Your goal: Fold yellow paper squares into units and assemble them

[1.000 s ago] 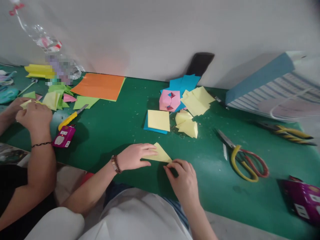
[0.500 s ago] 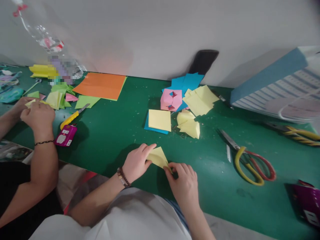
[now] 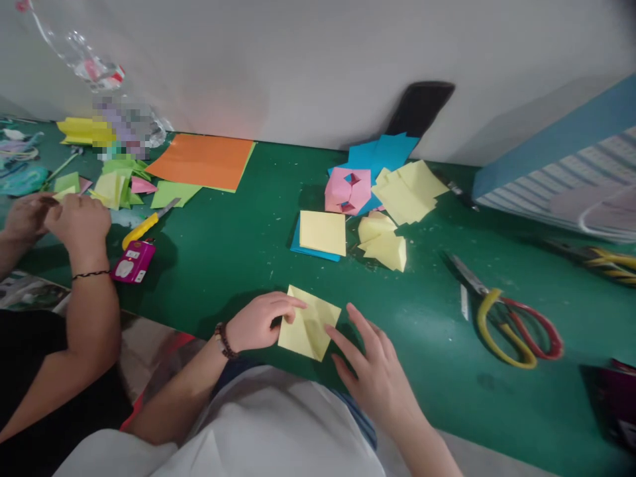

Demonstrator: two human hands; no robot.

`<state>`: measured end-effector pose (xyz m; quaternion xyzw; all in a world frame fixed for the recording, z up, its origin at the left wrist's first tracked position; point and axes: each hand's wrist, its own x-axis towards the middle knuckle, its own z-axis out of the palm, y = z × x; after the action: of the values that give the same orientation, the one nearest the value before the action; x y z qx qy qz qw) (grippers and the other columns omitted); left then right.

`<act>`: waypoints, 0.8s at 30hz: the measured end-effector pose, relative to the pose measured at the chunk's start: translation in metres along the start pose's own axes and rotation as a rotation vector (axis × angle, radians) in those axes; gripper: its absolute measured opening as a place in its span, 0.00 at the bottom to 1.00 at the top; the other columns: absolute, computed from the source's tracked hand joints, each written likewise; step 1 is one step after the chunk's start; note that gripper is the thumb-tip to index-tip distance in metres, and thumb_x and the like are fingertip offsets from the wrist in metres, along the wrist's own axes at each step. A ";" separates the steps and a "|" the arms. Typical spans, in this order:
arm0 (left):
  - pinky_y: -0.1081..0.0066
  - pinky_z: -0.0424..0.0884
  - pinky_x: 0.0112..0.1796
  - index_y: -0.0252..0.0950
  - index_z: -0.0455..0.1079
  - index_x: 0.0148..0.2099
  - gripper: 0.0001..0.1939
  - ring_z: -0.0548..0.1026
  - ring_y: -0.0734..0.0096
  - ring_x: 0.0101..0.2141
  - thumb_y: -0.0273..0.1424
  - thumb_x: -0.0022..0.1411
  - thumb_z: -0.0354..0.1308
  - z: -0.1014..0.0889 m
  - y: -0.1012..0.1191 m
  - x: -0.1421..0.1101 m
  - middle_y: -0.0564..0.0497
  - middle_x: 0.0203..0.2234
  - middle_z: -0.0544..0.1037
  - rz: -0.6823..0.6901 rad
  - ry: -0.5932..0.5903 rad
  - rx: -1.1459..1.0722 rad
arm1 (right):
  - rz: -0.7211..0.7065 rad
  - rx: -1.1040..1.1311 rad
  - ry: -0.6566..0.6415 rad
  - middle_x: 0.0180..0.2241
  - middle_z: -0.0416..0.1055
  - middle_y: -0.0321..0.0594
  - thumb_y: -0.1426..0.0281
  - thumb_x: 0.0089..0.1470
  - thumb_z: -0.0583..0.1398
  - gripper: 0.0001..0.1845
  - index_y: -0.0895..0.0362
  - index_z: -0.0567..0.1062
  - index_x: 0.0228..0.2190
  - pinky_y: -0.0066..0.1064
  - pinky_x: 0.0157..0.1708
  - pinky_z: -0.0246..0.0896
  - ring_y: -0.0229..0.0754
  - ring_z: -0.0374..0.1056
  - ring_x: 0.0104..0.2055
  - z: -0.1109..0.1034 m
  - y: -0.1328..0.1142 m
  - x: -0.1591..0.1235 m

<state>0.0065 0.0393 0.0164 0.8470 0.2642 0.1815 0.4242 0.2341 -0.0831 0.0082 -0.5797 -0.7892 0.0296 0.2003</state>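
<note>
A pale yellow square of paper (image 3: 311,324) lies unfolded before me at the table's near edge, with crease lines across it. My left hand (image 3: 258,322) grips its left edge, fingers curled and the index finger on top. Fingers spread, my right hand (image 3: 370,368) is open at the paper's right side, its index fingertip touching or just over the edge. Beyond the paper sits a stack of yellow squares (image 3: 322,232) on blue squares (image 3: 313,253). To the right of the stack are folded yellow paper pieces (image 3: 383,242), with a pink folded paper shape (image 3: 348,191) behind.
Scissors (image 3: 501,324) and yellow-handled pliers (image 3: 609,262) lie to the right. Loose yellow sheets (image 3: 412,192), blue sheets (image 3: 381,154) and an orange sheet (image 3: 203,161) lie along the wall. On the left, a co-worker's hands (image 3: 82,222) handle paper near a yellow cutter (image 3: 142,228) and purple box (image 3: 134,262).
The yellow paper went from a folded triangle to an opened square. My right hand let go of its corner and spread its fingers. The view shifted slightly.
</note>
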 end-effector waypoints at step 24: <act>0.61 0.69 0.49 0.35 0.72 0.45 0.10 0.71 0.63 0.48 0.25 0.65 0.51 0.026 0.013 -0.032 0.46 0.45 0.76 0.073 0.047 0.473 | -0.137 0.184 0.040 0.41 0.78 0.41 0.72 0.61 0.57 0.10 0.55 0.77 0.40 0.37 0.44 0.67 0.43 0.71 0.46 0.012 0.007 0.014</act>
<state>-0.0012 -0.0027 0.0096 0.9272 0.2785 0.1494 0.2011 0.2327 -0.0658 -0.0008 -0.5041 -0.8168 0.0764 0.2701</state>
